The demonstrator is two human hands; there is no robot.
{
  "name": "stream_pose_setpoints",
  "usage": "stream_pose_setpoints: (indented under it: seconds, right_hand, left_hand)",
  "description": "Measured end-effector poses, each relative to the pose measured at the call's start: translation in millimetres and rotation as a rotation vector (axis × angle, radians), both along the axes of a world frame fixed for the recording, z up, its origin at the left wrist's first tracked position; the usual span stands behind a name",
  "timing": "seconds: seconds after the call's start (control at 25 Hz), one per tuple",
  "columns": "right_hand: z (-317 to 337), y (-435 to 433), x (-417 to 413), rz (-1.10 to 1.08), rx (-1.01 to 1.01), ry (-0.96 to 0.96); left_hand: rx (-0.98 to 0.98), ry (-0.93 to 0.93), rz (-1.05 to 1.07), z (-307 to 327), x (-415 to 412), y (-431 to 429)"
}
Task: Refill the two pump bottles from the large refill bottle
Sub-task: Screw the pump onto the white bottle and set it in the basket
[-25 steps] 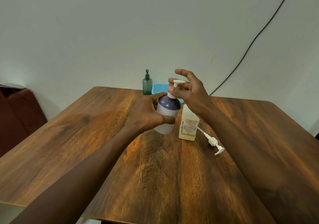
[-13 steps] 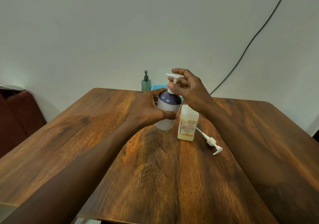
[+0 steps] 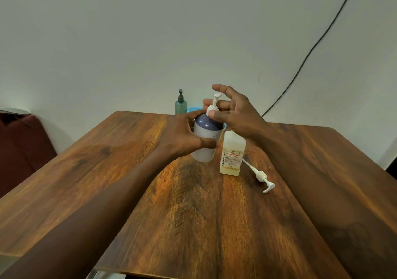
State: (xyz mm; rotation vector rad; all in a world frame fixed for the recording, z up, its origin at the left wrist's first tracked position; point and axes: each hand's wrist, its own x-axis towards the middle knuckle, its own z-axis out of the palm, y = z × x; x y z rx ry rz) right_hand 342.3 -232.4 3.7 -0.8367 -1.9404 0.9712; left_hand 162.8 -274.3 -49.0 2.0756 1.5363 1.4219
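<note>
A round bottle (image 3: pixel 206 134) with a dark purple top and pale body is held slightly tilted above the table centre. My left hand (image 3: pixel 182 138) wraps its side. My right hand (image 3: pixel 232 111) pinches the white pump head's collar (image 3: pixel 212 106) with thumb and fingers, the other fingers spread. Just right of it stands a square yellowish bottle (image 3: pixel 232 156) with a printed label and no pump. Its white pump (image 3: pixel 261 176) lies on the wood beside it. A small green pump bottle (image 3: pixel 180 104) stands at the far table edge.
The wooden table (image 3: pixel 129 171) fills the lower view. A blue tray (image 3: pixel 193 109) peeks out behind the hands at the far edge. A dark red seat (image 3: pixel 19 141) is at the left, and a black cable (image 3: pixel 311 51) runs down the wall.
My right hand has turned on the pump head, whose nozzle has swung round from pointing sideways to pointing away. The bottle stays in my left hand.
</note>
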Motion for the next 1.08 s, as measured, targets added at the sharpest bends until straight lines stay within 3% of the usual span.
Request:
stream_pose_setpoints:
  seconds: [0.08, 0.28, 0.52, 0.72, 0.92, 1.08]
  right_hand:
    - [0, 1, 2, -0.009, 0.053, -0.031]
    - [-1, -8, -11, -0.282, 0.171, 0.07]
    - [-3, -11, -28, -0.518, 0.365, -0.007]
    - [-1, -7, -18, -0.398, 0.303, -0.003]
    - [-4, -4, -21, -0.576, 0.544, 0.026]
    - [-8, 3, -24, -0.496, 0.639, 0.034]
  left_hand:
    - [-0.009, -0.002, -0.006, -1, -1, 0]
    - [-0.024, -0.04, 0.08, -7, 6, 1]
    - [0.057, -0.089, 0.156, -12, 17, -2]
    - [0.133, -0.058, 0.137, -6, 13, -4]
    - [0.138, -0.029, 0.164, 1, 11, 4]
    - [0.151, -0.016, 0.2, 2, 9, 13]
